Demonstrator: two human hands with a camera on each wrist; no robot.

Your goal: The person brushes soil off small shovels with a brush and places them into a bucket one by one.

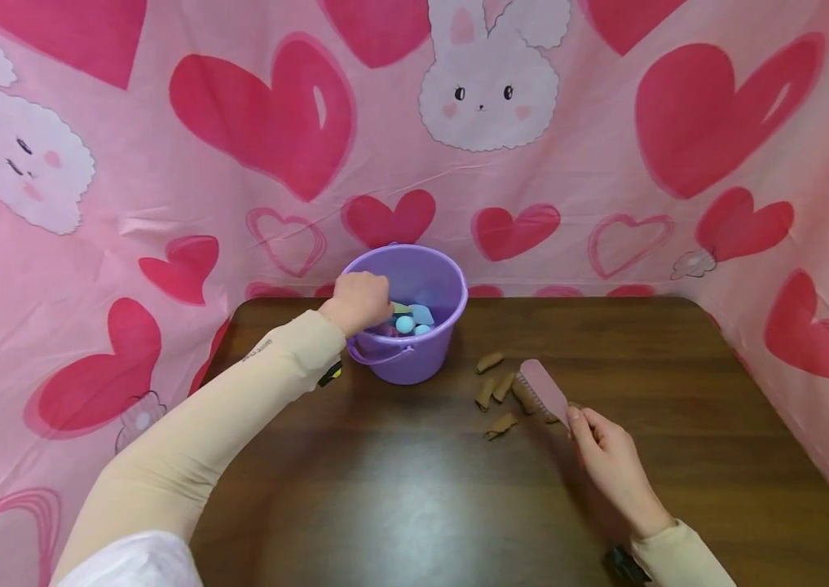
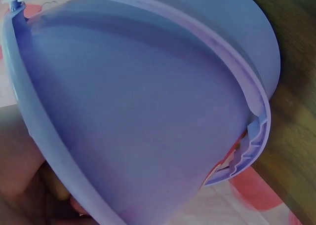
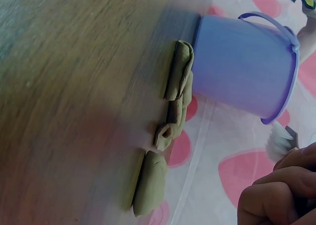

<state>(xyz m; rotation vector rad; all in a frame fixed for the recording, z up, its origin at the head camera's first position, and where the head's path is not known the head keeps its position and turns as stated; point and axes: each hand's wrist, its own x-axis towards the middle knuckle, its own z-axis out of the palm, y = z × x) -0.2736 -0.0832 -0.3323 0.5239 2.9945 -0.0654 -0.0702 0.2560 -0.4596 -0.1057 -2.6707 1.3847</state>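
My right hand (image 1: 612, 461) grips the handle of a pink brush (image 1: 542, 387), held above several brown rolled, clay-like pieces (image 1: 500, 425) on the table. White bristles (image 3: 280, 142) of the brush show in the right wrist view. The left hand (image 1: 361, 302) reaches over the near left rim of a purple bucket (image 1: 414, 367), its fingertips hidden inside. In the left wrist view that hand (image 2: 22, 166) is partly covered by the bucket's rim, and what its fingers hold, if anything, is unclear. Light blue balls (image 1: 404, 324) and a pale blue piece (image 1: 422, 315) lie in the bucket.
The dark wooden table (image 1: 399, 505) carries the bucket near its back edge, with the brown pieces to the bucket's right. Pink cloth (image 1: 399, 175) with hearts and rabbits hangs behind and at both sides. The bucket's handle (image 1: 381, 359) hangs down in front.
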